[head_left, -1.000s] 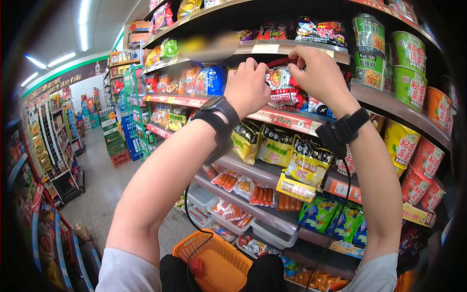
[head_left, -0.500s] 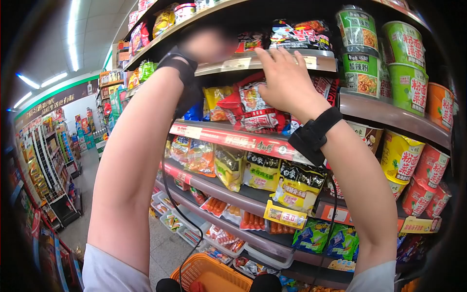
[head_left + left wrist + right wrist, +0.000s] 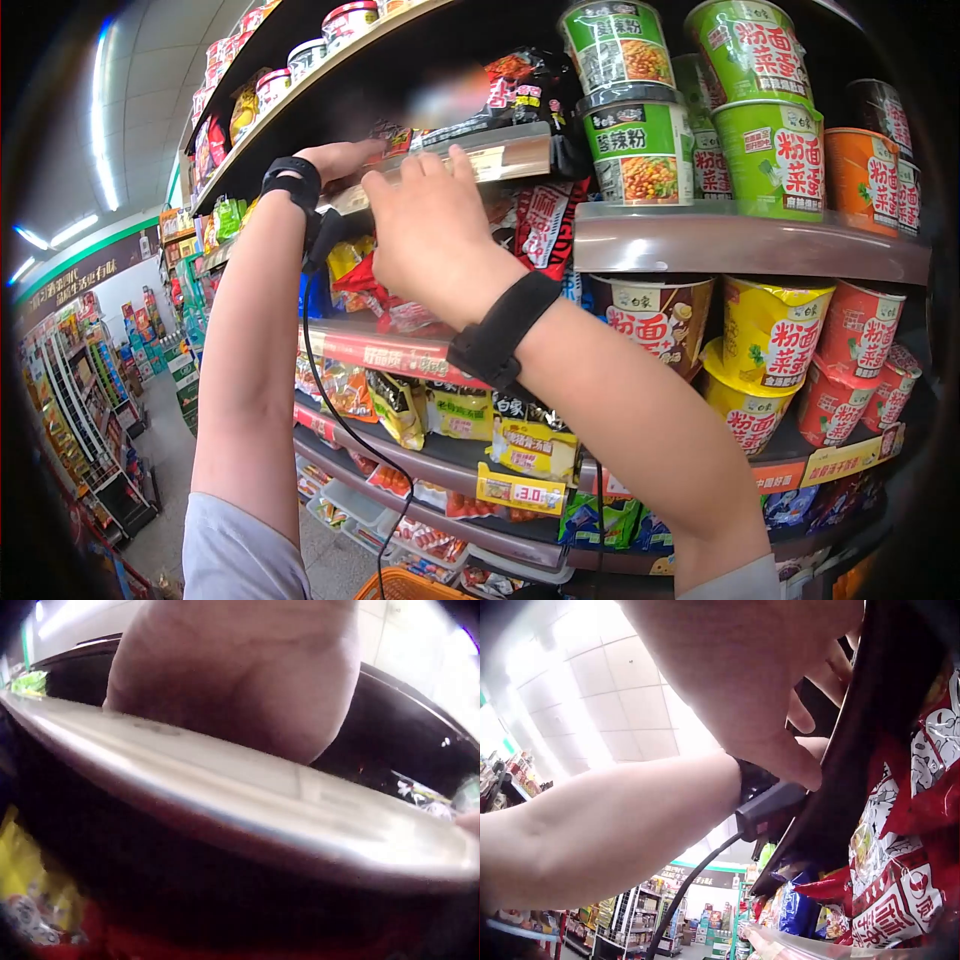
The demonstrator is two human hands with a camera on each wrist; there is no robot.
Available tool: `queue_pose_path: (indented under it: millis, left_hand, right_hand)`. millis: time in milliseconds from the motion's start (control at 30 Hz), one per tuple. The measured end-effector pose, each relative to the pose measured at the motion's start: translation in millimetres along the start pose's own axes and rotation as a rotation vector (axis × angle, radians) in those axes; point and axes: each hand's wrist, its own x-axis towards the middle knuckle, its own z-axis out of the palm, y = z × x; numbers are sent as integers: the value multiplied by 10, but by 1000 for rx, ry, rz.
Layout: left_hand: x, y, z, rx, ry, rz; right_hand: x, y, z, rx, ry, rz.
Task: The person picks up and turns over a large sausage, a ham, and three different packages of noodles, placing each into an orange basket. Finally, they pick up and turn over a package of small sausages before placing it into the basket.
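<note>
My left hand (image 3: 345, 160) reaches over the lip of the upper shelf (image 3: 515, 158), beside a small dark packet (image 3: 397, 137); its fingertips cannot be made out. The left wrist view has the heel of this hand (image 3: 236, 675) above the pale shelf lip (image 3: 225, 776), fingers out of sight. Fingers spread and slightly bent, my right hand (image 3: 430, 225) touches the same lip, close to the left. Black noodle packets (image 3: 520, 90) lie on that shelf. Below the right hand are red-and-white packets (image 3: 892, 900), partly covered by it in the head view.
Green cups (image 3: 765, 150) and stacked yellow cups (image 3: 775, 335) stand on shelves at the right. Lower shelves hold more noodle bags (image 3: 460, 412). An orange basket (image 3: 410, 585) shows at the bottom edge. A cable (image 3: 350, 425) hangs from the left wrist.
The view has shifted right and closer to the upper shelf. Both hands have gone from the red packets on the lower shelf to the upper shelf's edge, left hand first.
</note>
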Motion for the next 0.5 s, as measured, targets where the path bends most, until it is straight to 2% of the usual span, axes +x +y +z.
queue_pose_path:
  millis: [67, 133, 233, 333, 400, 467, 500]
  left_hand:
    - [-91, 24, 8, -133, 51, 56]
    - [90, -94, -50, -225, 80, 164]
    - [254, -150, -82, -265, 136, 126]
    - [147, -79, 25, -341, 240, 106]
    - [39, -18, 91, -595, 394, 170]
    - [77, -23, 6, -660, 415, 163]
    - [75, -7, -33, -670, 356, 190]
  right_hand:
    - [-9, -6, 35, -8, 16, 8]
    - [-36, 2, 93, -4, 19, 22]
    - [-41, -22, 173, -39, 152, -4]
    - [-60, -16, 132, -22, 109, -9]
    - [-67, -4, 125, -28, 129, -22]
    - [-72, 15, 150, -26, 138, -38]
    - [-74, 31, 153, -17, 149, -50]
